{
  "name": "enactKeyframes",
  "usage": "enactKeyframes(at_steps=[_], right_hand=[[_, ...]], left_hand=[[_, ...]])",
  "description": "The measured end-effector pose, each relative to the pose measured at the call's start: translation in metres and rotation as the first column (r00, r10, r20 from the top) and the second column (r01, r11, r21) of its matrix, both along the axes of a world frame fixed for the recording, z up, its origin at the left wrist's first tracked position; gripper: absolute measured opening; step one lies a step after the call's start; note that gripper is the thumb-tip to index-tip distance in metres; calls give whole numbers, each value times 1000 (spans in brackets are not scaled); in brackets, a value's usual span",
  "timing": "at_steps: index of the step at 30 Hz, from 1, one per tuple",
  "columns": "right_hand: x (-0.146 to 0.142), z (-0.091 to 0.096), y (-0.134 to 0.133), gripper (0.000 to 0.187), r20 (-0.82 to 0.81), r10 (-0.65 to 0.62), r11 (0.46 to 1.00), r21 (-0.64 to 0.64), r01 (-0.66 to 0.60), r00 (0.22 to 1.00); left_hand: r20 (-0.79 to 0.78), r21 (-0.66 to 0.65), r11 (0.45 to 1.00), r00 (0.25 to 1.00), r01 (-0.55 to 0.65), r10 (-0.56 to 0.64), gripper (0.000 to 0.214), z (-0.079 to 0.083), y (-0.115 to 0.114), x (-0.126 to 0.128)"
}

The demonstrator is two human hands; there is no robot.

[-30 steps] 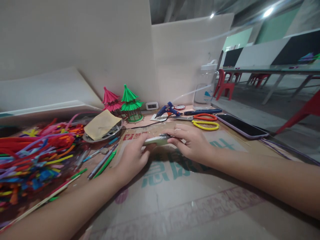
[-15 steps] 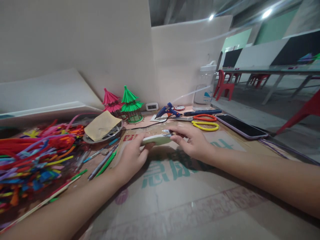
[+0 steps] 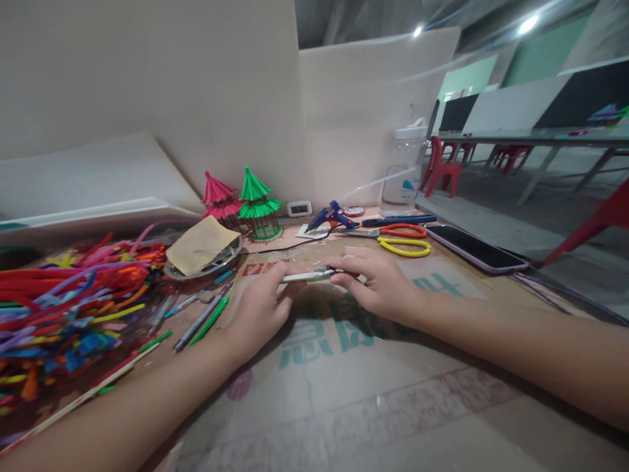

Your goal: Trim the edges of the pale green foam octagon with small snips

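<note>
Both my hands hold one thin, pale green flat piece [image 3: 305,276] just above a cardboard sheet [image 3: 344,367] with green print. My left hand [image 3: 260,308] pinches its left end between thumb and fingers. My right hand [image 3: 381,282] grips its right end, fingers curled over the top. The piece is seen nearly edge-on, and a small shiny bit shows at its right end under my fingers.
A heap of coloured pipe cleaners [image 3: 63,308] lies at the left, with pens [image 3: 204,318] beside it. Behind stand a pink and a green paper pagoda [image 3: 256,203], a blue glue gun [image 3: 331,216], scissors [image 3: 403,239], a phone [image 3: 474,248] and a clear bottle [image 3: 403,170].
The pale piece has been turned in my hands from showing its flat face to nearly edge-on. Both hands stay in about the same place.
</note>
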State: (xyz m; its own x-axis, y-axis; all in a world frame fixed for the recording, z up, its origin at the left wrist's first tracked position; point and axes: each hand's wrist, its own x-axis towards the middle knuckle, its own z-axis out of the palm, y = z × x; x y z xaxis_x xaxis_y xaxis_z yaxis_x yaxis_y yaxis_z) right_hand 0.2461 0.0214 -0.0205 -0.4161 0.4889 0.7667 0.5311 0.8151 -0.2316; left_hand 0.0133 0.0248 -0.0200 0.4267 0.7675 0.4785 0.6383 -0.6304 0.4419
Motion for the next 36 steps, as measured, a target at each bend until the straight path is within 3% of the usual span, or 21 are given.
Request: enactKeyframes(at_steps=[20, 23, 28, 36], right_hand=[[-1, 2, -2, 25, 26, 27, 1000, 2, -27, 999], [-3, 0, 0, 24, -36, 22, 998, -59, -24, 999], [-1, -5, 10, 27, -292, -94, 972, -234, 24, 952], [-3, -5, 12, 19, -311, -106, 903, -429, -39, 945]], left_hand=[[-22, 15, 1000, 1000, 17, -17, 13, -1, 1, 0], [-9, 0, 1000, 1000, 15, -15, 11, 0, 1, 1], [67, -35, 999, 997, -34, 36, 9, 2, 1, 2], [159, -127, 991, 986, -31, 51, 20, 3, 1, 5]])
